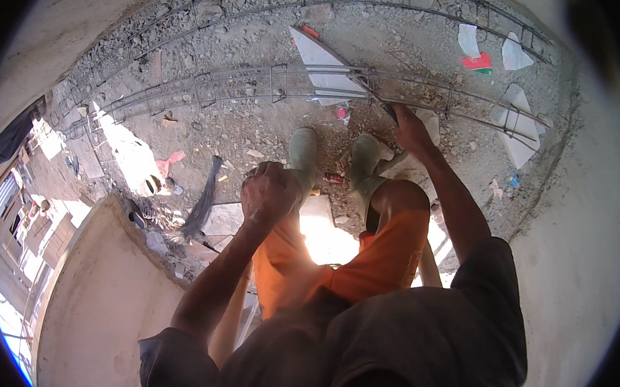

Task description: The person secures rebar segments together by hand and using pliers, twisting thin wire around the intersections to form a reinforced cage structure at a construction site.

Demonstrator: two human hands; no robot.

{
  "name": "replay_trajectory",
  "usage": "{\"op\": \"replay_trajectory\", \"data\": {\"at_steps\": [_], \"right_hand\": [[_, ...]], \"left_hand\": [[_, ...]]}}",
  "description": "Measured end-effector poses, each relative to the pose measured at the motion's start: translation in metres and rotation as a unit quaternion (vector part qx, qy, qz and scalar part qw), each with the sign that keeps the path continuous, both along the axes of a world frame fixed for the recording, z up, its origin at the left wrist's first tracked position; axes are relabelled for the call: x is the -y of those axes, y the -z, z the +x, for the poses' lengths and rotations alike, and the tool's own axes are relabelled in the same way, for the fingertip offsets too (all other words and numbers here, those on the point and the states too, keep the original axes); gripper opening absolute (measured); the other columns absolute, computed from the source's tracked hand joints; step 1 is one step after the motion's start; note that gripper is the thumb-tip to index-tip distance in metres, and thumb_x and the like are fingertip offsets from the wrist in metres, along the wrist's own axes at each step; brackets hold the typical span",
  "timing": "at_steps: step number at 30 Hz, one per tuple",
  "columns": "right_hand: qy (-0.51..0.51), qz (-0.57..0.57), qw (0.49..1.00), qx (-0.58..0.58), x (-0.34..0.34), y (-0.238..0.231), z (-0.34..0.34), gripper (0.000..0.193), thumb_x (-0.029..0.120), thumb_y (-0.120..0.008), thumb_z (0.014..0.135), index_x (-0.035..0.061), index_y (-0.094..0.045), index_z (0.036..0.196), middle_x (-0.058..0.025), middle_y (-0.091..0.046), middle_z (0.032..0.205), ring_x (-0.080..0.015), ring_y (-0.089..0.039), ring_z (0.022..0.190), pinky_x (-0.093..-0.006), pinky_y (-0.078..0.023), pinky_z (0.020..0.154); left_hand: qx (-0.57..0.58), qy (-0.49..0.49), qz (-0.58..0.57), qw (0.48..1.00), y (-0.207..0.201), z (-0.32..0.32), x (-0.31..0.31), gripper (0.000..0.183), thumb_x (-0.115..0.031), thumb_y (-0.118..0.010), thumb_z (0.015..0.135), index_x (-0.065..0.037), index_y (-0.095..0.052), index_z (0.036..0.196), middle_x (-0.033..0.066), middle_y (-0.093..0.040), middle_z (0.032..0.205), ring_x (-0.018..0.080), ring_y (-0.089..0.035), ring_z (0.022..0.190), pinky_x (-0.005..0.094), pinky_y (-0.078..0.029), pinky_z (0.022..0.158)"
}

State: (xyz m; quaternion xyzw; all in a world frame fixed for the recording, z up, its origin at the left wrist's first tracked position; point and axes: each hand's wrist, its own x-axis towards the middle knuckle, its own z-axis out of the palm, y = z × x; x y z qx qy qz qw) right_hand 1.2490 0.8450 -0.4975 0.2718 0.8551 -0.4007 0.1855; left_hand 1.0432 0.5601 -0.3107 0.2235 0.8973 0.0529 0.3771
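Note:
My right hand (411,132) reaches forward, closed on the dark handle of a thin metal tool (385,104). The tool's far end meets the near rebar cage (449,99), long bars with square stirrups lying across in front of me; its exact kind is too small to tell. My left hand (271,192) is closed above my left knee, fingers curled in. Anything inside it is hidden. A bundle of dark tie wire (202,200) lies on the ground left of that hand. Under the cage, ahead of my boots, is a pale triangular slab piece (325,61).
A second rebar cage (336,3) stretches along the far side. Broken pale pieces (518,125) and rubble cover the dirt floor. Plastered walls rise at the right (584,231) and lower left (106,273). Bright sunlight falls between my legs.

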Motion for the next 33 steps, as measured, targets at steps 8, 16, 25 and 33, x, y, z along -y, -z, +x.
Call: {"op": "replay_trajectory", "data": {"at_steps": [8, 16, 25, 33], "right_hand": [[-0.234, -0.169, 0.957, -0.009, 0.008, 0.108, 0.035, 0.047, 0.008, -0.053, 0.086, 0.0081, -0.05, 0.133, -0.0203, -0.062, 0.119, -0.0383, -0.059, 0.112, -0.0462, -0.047, 0.095], [-0.292, -0.108, 0.95, -0.016, 0.026, 0.158, 0.026, 0.046, 0.011, -0.057, 0.086, 0.0118, -0.05, 0.131, -0.0222, -0.066, 0.103, -0.0413, -0.065, 0.096, -0.0491, -0.051, 0.083], [-0.251, 0.003, 0.968, -0.024, 0.035, 0.19, 0.029, 0.022, 0.011, -0.043, 0.096, -0.0006, -0.052, 0.112, -0.0226, -0.06, 0.108, -0.0411, -0.06, 0.105, -0.0484, -0.051, 0.09], [-0.129, -0.069, 0.987, 0.059, 0.032, 0.195, 0.039, 0.05, 0.039, -0.03, 0.102, -0.0012, -0.056, 0.119, -0.0259, -0.06, 0.117, -0.0439, -0.055, 0.115, -0.0506, -0.043, 0.099]], "left_hand": [[-0.006, 0.004, 0.069, 0.998, 0.064, -0.055, -0.036, 0.035, -0.033, -0.068, 0.086, -0.005, -0.067, 0.106, 0.0166, -0.069, 0.101, 0.0363, -0.067, 0.094, 0.044, -0.052, 0.083], [0.104, -0.186, 0.1, 0.972, 0.153, -0.124, -0.019, 0.059, -0.052, -0.053, 0.096, 0.004, -0.063, 0.112, 0.0212, -0.067, 0.106, 0.0287, -0.061, 0.1, 0.0402, -0.045, 0.093], [0.293, -0.36, 0.181, 0.867, 0.283, -0.148, -0.019, 0.043, -0.045, -0.048, 0.101, -0.004, -0.059, 0.098, 0.0068, -0.056, 0.084, 0.0207, -0.053, 0.076, 0.0349, -0.043, 0.073], [0.348, -0.467, 0.261, 0.77, 0.324, -0.145, -0.011, 0.027, -0.038, -0.052, 0.102, -0.016, -0.055, 0.087, -0.0062, -0.043, 0.068, 0.0101, -0.039, 0.058, 0.0275, -0.033, 0.053]]}}
